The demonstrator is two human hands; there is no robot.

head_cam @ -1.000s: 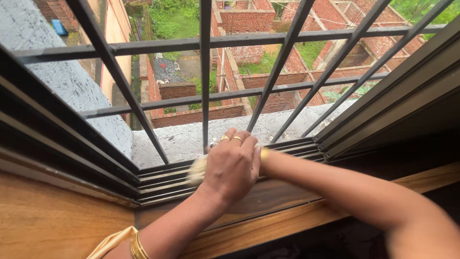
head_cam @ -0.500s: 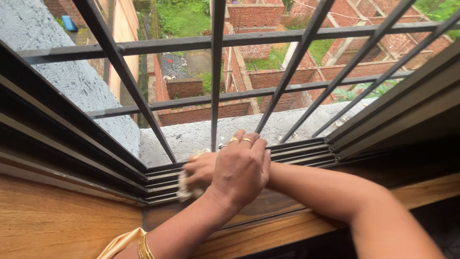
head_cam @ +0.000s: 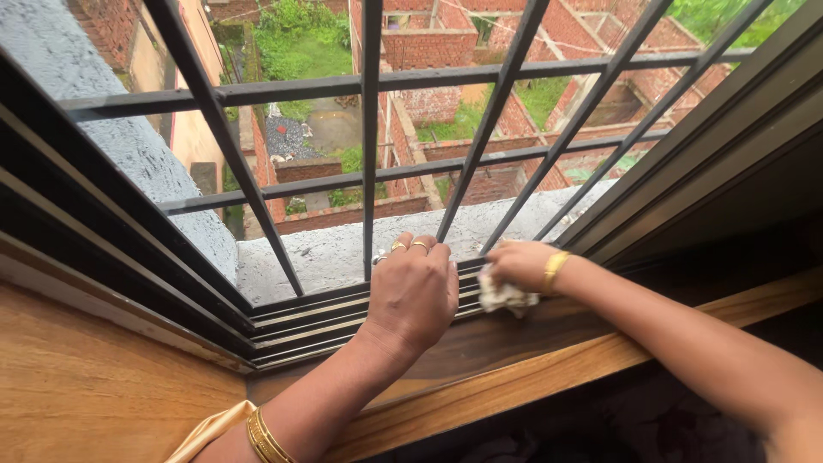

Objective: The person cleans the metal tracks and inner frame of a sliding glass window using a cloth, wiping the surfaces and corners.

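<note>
Both our hands work the window track (head_cam: 343, 319): left hand (head_cam: 413, 294) rests flat, right hand (head_cam: 519, 261) clutches a crumpled cloth (head_cam: 504, 297); progress seems unclear.

No package, label, sign or screen shows anywhere in this view. Nothing of that kind lies indoors along the window, and nothing of that kind can be made out outdoors beyond it.
</note>
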